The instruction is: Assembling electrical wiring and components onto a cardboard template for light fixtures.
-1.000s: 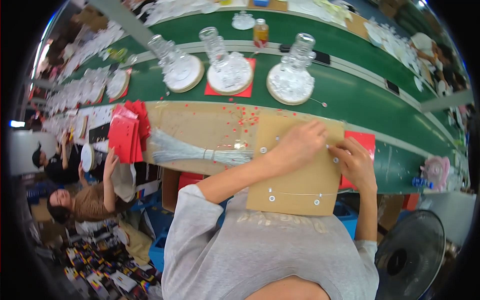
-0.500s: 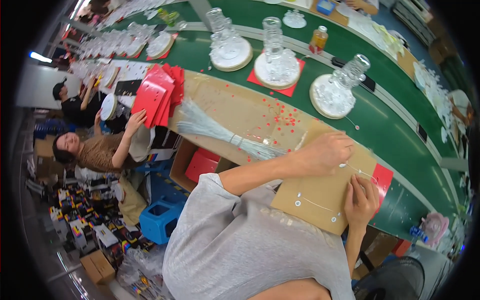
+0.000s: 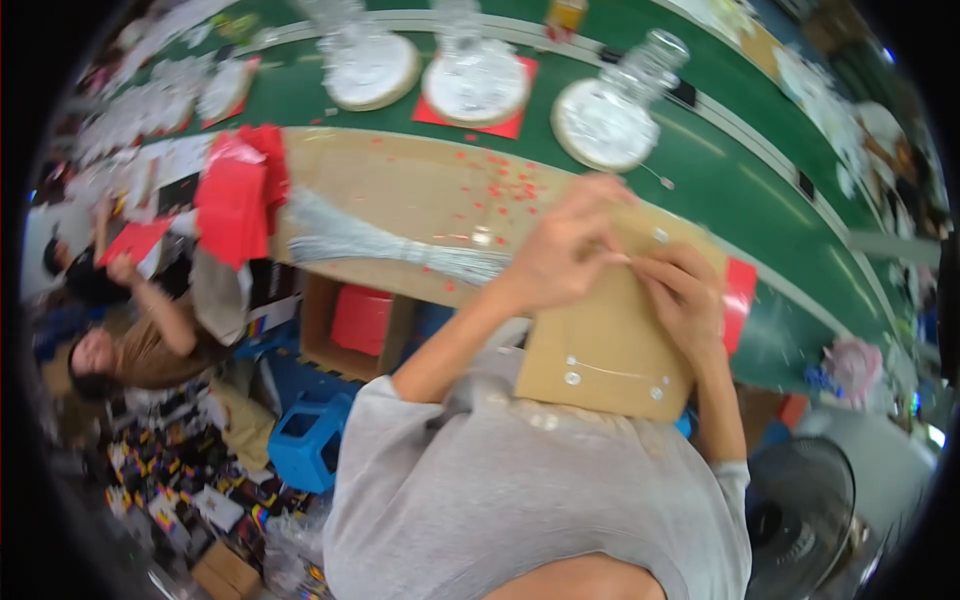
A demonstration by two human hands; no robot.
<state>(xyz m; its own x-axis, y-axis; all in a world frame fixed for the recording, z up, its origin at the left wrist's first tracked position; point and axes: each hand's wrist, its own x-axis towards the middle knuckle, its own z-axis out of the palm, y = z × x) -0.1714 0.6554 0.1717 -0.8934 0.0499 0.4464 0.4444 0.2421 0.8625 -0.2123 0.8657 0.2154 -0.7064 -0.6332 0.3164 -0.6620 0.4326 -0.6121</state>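
Both hands meet over a brown cardboard panel (image 3: 610, 345): left hand (image 3: 565, 250) curled with fingertips pinched at the panel's upper part, right hand (image 3: 685, 300) curled against it beside the left; whatever small item sits between the fingers is too blurred to identify. Panel: flat, tan, bearing small round silver studs joined by a thin line, lying on the near edge of a brown work board (image 3: 400, 200) strewn with red specks. Bundle of silvery wires (image 3: 390, 245) left of the hands; red sheets (image 3: 235, 195) farther left. Green conveyor belt (image 3: 760, 190) beyond carries round white discs with glass pieces (image 3: 605, 120). Blue crate (image 3: 310, 440) on the floor below; fan (image 3: 800, 510) at lower right
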